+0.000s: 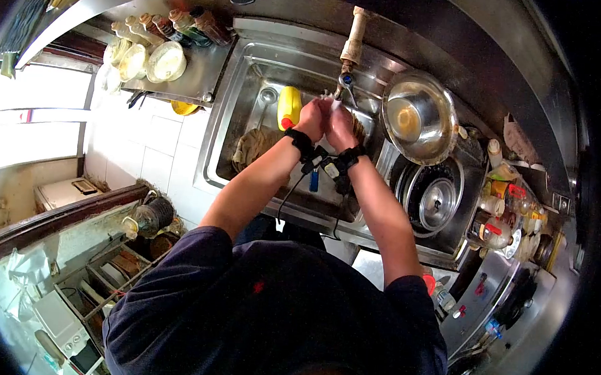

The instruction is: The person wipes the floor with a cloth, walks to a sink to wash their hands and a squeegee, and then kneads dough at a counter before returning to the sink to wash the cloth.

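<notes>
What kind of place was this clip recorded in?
Probably a working kitchen: the hands are under a tap at a metal sink, with metal bowls to the right and a row of bottles to the left.

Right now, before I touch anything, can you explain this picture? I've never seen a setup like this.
There is no robot here, just a person with bare hands. The single picture comes from a camera worn on their head, looking down past the shirt and arms.

The left hand and right hand are close together under the tap, over a metal sink. I can't tell whether they hold anything. Black straps with small devices circle the wrists.

In the sink lie a yellow bottle with a red cap, a ladle and a crumpled cloth. A wide metal bowl sits to the right.
</notes>
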Demonstrator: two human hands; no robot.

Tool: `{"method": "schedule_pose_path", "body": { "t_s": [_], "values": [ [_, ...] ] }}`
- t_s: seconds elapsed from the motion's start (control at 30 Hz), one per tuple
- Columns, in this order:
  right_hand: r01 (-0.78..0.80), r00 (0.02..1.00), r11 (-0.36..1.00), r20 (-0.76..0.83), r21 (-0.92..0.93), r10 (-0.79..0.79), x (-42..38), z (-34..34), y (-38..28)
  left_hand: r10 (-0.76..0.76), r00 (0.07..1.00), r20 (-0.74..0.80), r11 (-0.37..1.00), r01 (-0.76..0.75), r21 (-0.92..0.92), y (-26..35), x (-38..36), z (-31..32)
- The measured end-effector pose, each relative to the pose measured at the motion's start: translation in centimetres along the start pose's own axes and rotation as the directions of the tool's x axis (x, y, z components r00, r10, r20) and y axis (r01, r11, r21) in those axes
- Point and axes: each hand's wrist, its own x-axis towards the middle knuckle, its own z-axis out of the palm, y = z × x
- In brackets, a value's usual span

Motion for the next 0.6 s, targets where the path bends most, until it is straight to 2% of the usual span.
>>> {"method": "schedule_pose_path", "body": {
  "t_s": [0.03, 0.1, 0.13, 0.2, 0.23, 0.3, 0.33, 0.47, 0.6],
  "values": [
    [0.001, 1.0, 1.0, 0.0, 0.001, -0.001, -0.3, 0.4, -0.6, -0.109, 0.994, 0.01, 0.979, 0.11, -0.169, 0.4, 0.0, 0.0],
    [-0.141, 0.975, 0.909, -0.104, 0.391, 0.196, -1.5, 1.9, -2.4, -0.237, 0.97, 0.055, 0.888, 0.239, -0.393, 0.6, 0.1, -0.3],
    [-0.141, 0.975, 0.909, -0.104, 0.392, 0.196, -1.4, 1.7, -2.2, -0.257, 0.962, 0.092, 0.84, 0.27, -0.471, 0.4, 0.3, -0.5],
    [-0.079, 0.997, 0.925, 0.02, 0.371, 0.077, -0.7, 1.3, -0.8, -0.212, 0.956, 0.203, 0.72, 0.293, -0.629, -1.7, 1.4, -2.0],
    [-0.088, 0.996, 0.924, 0.03, 0.373, 0.083, -0.4, 1.1, -0.3, -0.211, 0.958, 0.192, 0.723, 0.285, -0.629, -0.2, 0.3, -1.6],
    [-0.176, 0.984, 0.944, 0.013, 0.279, 0.18, 0.1, 0.4, 0.0, -0.487, 0.871, -0.063, 0.754, 0.383, -0.533, 4.5, -3.1, 1.2],
    [-0.176, 0.984, 0.944, 0.014, 0.28, 0.179, 0.3, 0.4, 0.0, -0.437, 0.898, -0.042, 0.76, 0.344, -0.551, 4.3, -3.5, 1.4],
    [-0.208, 0.973, 0.945, -0.051, 0.251, 0.227, 0.1, 0.5, -0.3, -0.419, 0.908, 0.028, 0.744, 0.36, -0.562, 2.6, -2.3, 0.4],
    [-0.208, 0.978, 0.973, 0.038, 0.101, 0.205, -0.2, -0.9, -1.2, -0.436, 0.898, 0.053, 0.738, 0.391, -0.55, 2.6, -2.0, 1.0]
  ]
}}
